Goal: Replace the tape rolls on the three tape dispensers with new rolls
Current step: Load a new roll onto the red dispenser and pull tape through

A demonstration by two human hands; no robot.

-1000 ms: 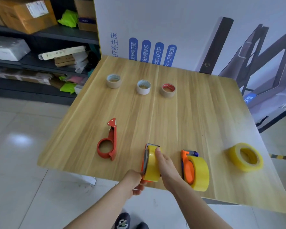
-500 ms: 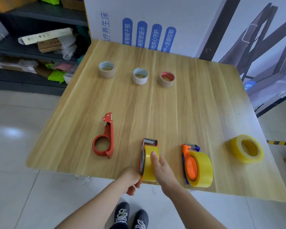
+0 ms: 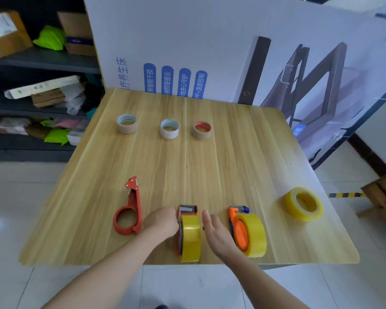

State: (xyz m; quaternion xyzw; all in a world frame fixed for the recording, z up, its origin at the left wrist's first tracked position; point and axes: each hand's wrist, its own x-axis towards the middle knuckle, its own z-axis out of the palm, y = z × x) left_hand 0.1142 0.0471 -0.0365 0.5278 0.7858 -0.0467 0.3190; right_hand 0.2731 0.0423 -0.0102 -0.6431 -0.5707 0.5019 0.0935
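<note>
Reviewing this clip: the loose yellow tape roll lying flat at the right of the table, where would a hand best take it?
Probably from above, pinching across the rim of the loose yellow tape roll. It lies flat with its open core facing up, so fingers can hook inside the core and the thumb outside. The right hand is nearest.

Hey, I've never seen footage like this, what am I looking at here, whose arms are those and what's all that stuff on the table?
There is no machine: a camera worn on a person's head looks down at their two bare arms. The wooden table holds three used-up tape cores at the far side, an empty red dispenser, two dispensers loaded with yellow tape, and a loose yellow roll. The left hand rests against the middle dispenser; the right hand is open beside it, next to the right dispenser.
</note>
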